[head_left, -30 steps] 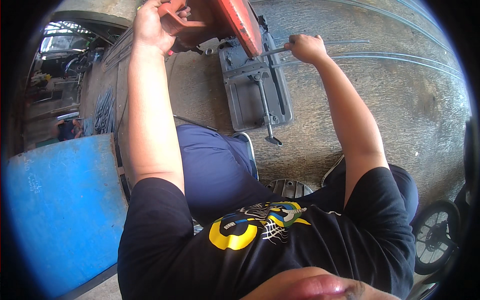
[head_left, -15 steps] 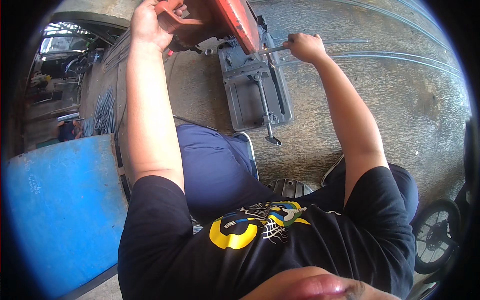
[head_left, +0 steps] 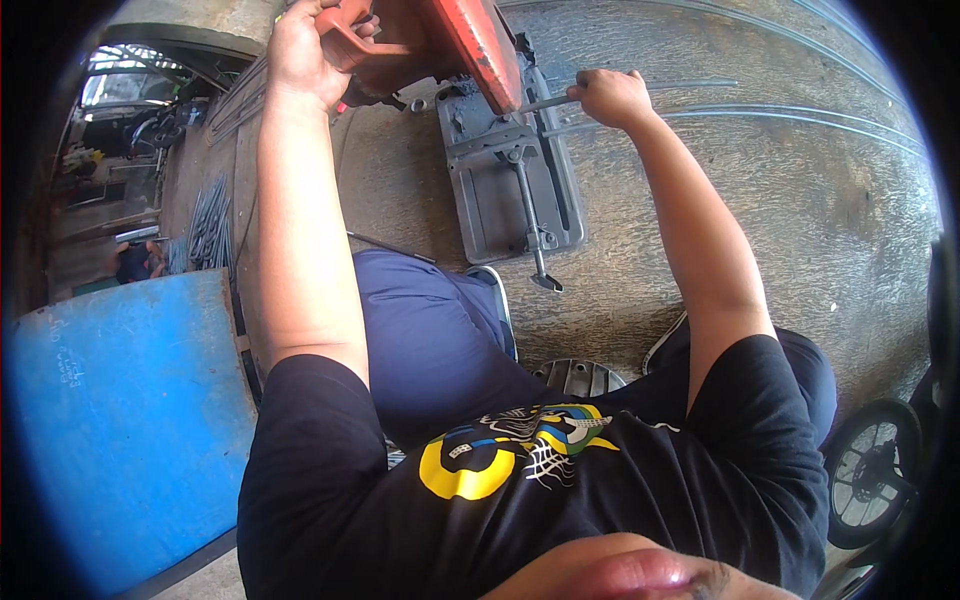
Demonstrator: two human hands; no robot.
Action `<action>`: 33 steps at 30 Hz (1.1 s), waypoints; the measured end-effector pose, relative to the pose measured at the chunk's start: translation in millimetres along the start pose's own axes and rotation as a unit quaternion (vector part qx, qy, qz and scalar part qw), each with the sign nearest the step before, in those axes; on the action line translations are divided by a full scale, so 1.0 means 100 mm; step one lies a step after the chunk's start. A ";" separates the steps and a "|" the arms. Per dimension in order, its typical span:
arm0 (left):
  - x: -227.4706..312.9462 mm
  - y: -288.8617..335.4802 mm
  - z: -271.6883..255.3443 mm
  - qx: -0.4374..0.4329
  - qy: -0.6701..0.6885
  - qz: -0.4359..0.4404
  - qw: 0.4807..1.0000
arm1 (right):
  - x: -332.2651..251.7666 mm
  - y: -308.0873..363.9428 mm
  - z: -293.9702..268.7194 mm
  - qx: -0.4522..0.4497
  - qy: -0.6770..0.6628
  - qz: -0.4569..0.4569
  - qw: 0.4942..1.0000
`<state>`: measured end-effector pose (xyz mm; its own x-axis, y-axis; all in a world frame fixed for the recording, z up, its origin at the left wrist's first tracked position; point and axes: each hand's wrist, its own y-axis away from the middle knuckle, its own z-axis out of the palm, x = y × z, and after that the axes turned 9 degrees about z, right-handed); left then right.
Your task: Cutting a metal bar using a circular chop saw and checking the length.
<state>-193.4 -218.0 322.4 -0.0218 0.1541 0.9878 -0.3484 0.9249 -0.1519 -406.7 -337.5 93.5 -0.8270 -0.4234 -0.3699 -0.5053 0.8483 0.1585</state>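
My left hand (head_left: 300, 62) is closed around the orange-red handle of a cut-off saw (head_left: 473, 52) at the top of the view. The saw's guard slants down over its grey metal base (head_left: 484, 235). A vise screw with a crank handle (head_left: 530, 205) runs along this base toward me. To the right of the guard, my right hand (head_left: 612, 98) is a fist around a thin metal rod (head_left: 545, 103). The rod's left end reaches the saw beside the guard, and its other end sticks out to the right of my fist. The guard hides the blade.
Long thin rods (head_left: 780, 110) lie across the worn floor at the upper right. A blue metal panel (head_left: 130, 410) stands at my left, with a bundle of rods (head_left: 208, 228) beyond it. A spoked wheel (head_left: 872, 470) is at the lower right. My legs flank a round ribbed seat (head_left: 580, 377).
My left hand and the saw's guard have shifted very slightly down and to the right. A bright glint by the rod's end at the guard has faded. My right hand stays nearly in place.
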 end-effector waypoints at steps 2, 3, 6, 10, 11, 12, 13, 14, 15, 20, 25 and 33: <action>-0.01 0.00 -0.01 -0.008 -0.001 -0.001 1.000 | 0.00 0.00 0.00 0.001 0.000 -0.001 1.000; -0.01 0.00 -0.02 0.007 -0.002 -0.004 1.000 | 0.00 0.00 -0.01 0.003 0.001 -0.002 1.000; -0.02 0.00 -0.02 0.028 -0.006 -0.007 1.000 | 0.00 -0.01 0.00 0.012 0.017 -0.009 1.000; -0.01 0.01 -0.01 0.033 -0.009 -0.007 0.999 | 0.01 -0.02 0.02 -0.003 0.007 -0.003 1.000; -0.01 0.01 0.00 0.034 -0.009 -0.007 0.999 | 0.02 -0.02 0.02 0.000 0.003 -0.004 1.000; -0.01 0.01 0.00 0.034 -0.016 -0.004 0.999 | 0.02 -0.02 0.03 0.003 -0.001 -0.005 1.000; 0.00 0.01 -0.01 0.034 -0.023 0.000 0.999 | 0.02 -0.01 0.03 0.003 -0.001 -0.005 1.000; -0.01 0.01 -0.01 0.034 -0.023 0.000 0.999 | 0.01 -0.01 0.04 0.005 -0.001 -0.005 1.000; -0.01 0.01 -0.02 0.029 -0.018 0.002 0.999 | 0.01 -0.01 0.03 0.007 -0.001 -0.004 1.000; -0.01 0.01 0.00 0.023 -0.024 0.003 0.999 | 0.02 -0.02 0.05 0.008 0.001 -0.006 1.000; 0.00 0.01 -0.02 0.004 -0.005 -0.004 1.000 | 0.01 -0.01 0.04 0.015 0.004 -0.006 1.000; 0.01 0.02 0.02 0.019 -0.022 0.003 1.000 | 0.00 0.00 0.02 0.003 0.004 -0.001 1.000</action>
<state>-195.6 -216.4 322.9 -0.0649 0.1434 0.9875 -0.3836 0.9100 -0.1573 -406.6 -337.2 91.7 -0.8280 -0.4268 -0.3636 -0.5051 0.8493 0.1534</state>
